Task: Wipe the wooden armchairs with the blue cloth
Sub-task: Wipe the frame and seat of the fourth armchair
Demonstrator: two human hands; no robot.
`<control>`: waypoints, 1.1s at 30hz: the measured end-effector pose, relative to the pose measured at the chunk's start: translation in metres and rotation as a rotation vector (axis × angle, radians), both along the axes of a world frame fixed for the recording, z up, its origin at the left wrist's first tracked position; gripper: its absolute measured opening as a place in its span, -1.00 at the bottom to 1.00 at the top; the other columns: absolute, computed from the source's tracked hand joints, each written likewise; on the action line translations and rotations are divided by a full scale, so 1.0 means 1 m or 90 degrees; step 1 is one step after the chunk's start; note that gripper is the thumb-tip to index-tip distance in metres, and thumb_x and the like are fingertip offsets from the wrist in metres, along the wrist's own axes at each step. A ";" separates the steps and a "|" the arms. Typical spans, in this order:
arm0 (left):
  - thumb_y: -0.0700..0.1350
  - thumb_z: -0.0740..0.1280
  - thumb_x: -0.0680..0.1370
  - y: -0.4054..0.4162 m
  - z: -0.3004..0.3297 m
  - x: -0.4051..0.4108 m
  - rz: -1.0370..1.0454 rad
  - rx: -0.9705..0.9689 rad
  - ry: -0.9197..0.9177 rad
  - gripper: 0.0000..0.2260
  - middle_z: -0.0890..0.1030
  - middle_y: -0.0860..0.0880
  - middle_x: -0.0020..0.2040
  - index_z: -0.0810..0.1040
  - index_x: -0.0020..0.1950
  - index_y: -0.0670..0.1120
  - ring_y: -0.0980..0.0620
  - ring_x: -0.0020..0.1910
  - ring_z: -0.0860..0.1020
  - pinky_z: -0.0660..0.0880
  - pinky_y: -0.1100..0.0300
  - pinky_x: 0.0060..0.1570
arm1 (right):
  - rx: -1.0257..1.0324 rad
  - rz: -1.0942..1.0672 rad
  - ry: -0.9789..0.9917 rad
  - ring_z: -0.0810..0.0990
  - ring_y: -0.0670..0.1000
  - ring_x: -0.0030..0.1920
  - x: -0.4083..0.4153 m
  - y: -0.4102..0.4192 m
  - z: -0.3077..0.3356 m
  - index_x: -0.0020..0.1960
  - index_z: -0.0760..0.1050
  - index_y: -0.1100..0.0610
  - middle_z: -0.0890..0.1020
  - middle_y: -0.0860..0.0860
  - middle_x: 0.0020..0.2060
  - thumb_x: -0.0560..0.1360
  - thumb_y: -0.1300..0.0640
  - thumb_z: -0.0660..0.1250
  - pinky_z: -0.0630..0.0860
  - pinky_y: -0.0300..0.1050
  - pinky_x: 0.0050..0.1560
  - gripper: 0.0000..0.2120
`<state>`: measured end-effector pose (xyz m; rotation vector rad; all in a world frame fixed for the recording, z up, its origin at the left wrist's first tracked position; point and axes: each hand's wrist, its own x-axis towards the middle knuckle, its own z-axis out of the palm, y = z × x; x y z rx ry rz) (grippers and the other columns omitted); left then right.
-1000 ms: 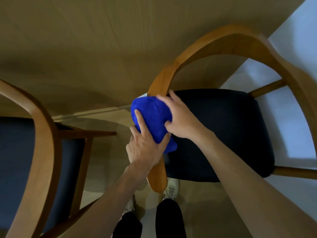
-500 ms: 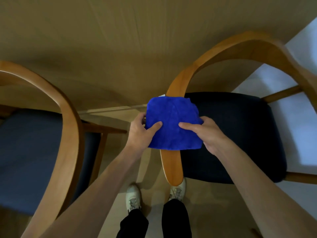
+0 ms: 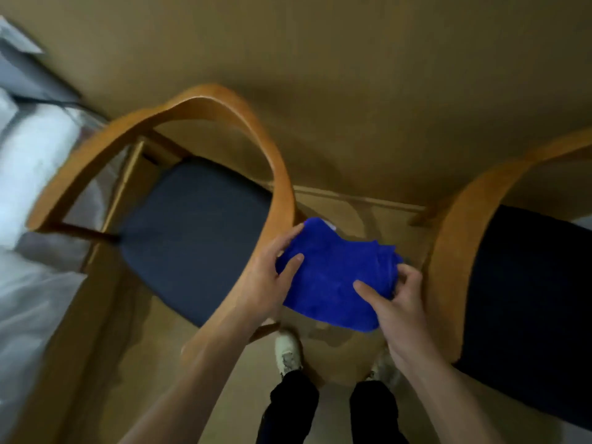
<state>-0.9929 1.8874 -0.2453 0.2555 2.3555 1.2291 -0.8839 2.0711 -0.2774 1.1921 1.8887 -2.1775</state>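
Note:
I hold the folded blue cloth [image 3: 333, 277] in the air between two wooden armchairs, above the floor. My left hand [image 3: 272, 280] grips its left edge, thumb on top. My right hand [image 3: 397, 302] pinches its right side, index finger laid across the top. The left armchair [image 3: 224, 104] has a curved wooden back rail and a dark blue seat; its rail passes just under my left hand. The right armchair [image 3: 455, 238] shows one curved wooden arm and a black seat at the right edge.
A light wooden table [image 3: 352, 59] fills the top of the view above both chairs. White bedding or plastic [image 3: 28, 174] lies at the far left. My feet in white shoes [image 3: 288, 350] stand on the floor between the chairs.
The view has swung left, so the left armchair is now central. Both hands carried the cloth off the right armchair's arm and into the gap between the chairs.

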 end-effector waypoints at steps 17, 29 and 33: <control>-0.14 0.36 0.56 -0.231 -0.037 -0.012 -0.018 -0.001 -0.219 -0.39 0.58 0.11 0.19 0.18 0.49 0.24 0.10 0.11 0.60 0.60 0.01 0.09 | -0.322 0.028 -0.242 0.69 0.00 0.05 -0.005 -0.201 -0.023 0.14 0.53 -0.24 0.71 -0.15 0.00 0.08 -0.31 0.62 0.64 0.02 -0.03 -0.34; -0.01 0.38 0.54 -0.201 -0.035 -0.033 0.025 0.227 -0.413 -0.61 0.47 0.13 0.30 0.43 0.29 0.35 0.04 0.15 0.57 0.58 0.06 0.09 | -0.112 -0.003 -0.157 0.68 0.07 0.04 -0.023 -0.184 0.008 0.12 0.56 -0.01 0.70 -0.01 0.04 0.37 0.26 0.51 0.62 0.17 0.08 -0.63; -0.09 0.47 0.48 -0.190 -0.024 -0.039 0.042 0.467 -0.403 -0.43 0.53 0.21 0.23 0.36 0.38 0.33 0.03 0.19 0.58 0.58 0.03 0.05 | -0.140 -0.029 0.025 0.68 0.01 0.08 -0.028 -0.164 0.027 0.23 0.52 -0.02 0.68 -0.03 0.12 0.31 0.15 0.57 0.64 0.02 0.02 -0.48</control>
